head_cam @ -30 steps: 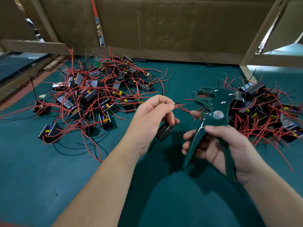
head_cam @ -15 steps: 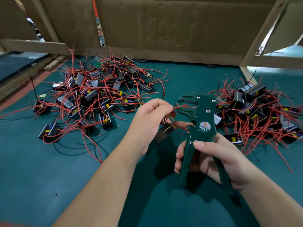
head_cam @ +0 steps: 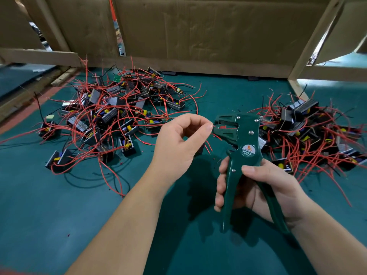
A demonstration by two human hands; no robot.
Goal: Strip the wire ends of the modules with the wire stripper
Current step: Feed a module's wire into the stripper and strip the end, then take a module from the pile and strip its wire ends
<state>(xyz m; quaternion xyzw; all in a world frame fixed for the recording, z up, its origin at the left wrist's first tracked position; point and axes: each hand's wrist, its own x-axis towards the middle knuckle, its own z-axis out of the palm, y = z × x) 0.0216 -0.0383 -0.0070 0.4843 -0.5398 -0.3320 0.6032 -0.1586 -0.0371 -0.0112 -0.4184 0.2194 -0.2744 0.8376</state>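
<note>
Far left of the wire stripper point(head_cam: 246, 139): left pile point(head_cam: 111, 120) of small boxy black modules with yellow and blue parts, tangled in thin red leads, a few black ones too. It lies on the tabletop point(head_cam: 59, 205), covered in a dark teal, matte, felt-like surface. A pale yellow slip point(head_cam: 50, 116) sits at the pile's left edge.

Behind the stripper: a creased brown cardboard wall point(head_cam: 198, 32) framed by pale wooden bars point(head_cam: 39, 56).

Just left of the stripper: left hand point(head_cam: 178, 143), bare, fingers curled, thumb and index tip pinching a red wire point(head_cam: 208, 145) right at the stripper's mouth. More red leads hang under the fingers. A dark module corner point(head_cam: 199, 150) peeks out below the hand; can't tell how it is held.

The stripper is held upright above the tabletop: glossy dark green metal, silver rivets, round label reading W01A, beak-shaped head pointing left, two long handles spread in a narrow V.

Right hand point(head_cam: 264, 185) is wrapped round both handles, thumb across the front under the label, fingers curled behind the left handle.

Right of the stripper: right pile point(head_cam: 309, 132), same black modules and red leads, on the tabletop.
</note>
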